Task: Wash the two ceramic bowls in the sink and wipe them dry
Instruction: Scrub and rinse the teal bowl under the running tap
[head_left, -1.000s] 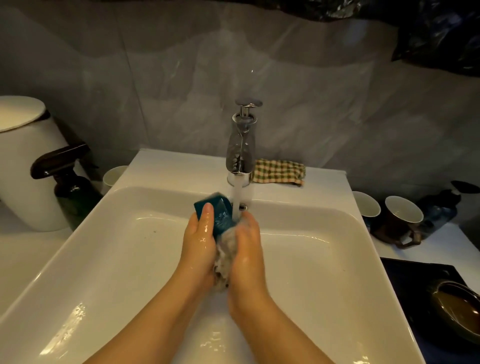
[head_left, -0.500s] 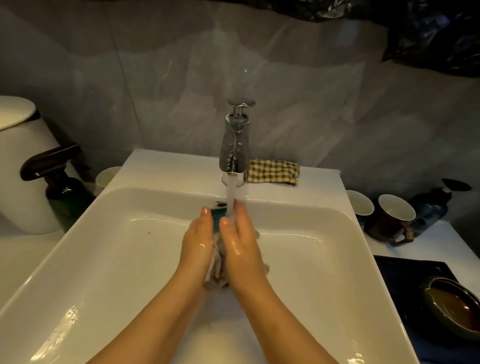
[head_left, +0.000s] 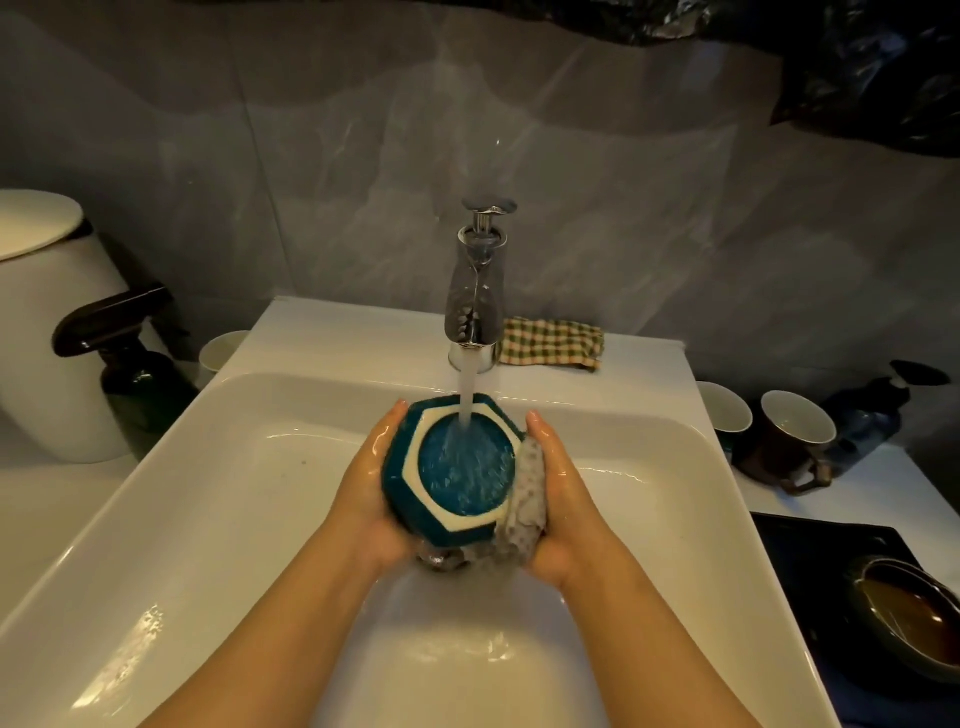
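A teal hexagonal ceramic bowl (head_left: 457, 470) with a cream rim band is held over the white sink (head_left: 218, 519), its inside facing me under the running water from the chrome faucet (head_left: 475, 296). My left hand (head_left: 371, 483) cups the bowl's left side and underside. My right hand (head_left: 558, 499) presses a grey sponge cloth (head_left: 527, 501) against the bowl's right edge. A second bowl (head_left: 914, 613), dark with a brown inside, sits on a dark mat at the right edge.
A checked cloth (head_left: 553, 343) lies on the sink ledge behind the faucet. Two cups (head_left: 797, 434) stand on the right counter. A dark spray bottle (head_left: 130, 364) and a white bin (head_left: 47, 322) stand at the left.
The hands, pressed together around the bowl and sponge a second ago, have spread apart; the bowl has turned so its inside faces up under the water stream.
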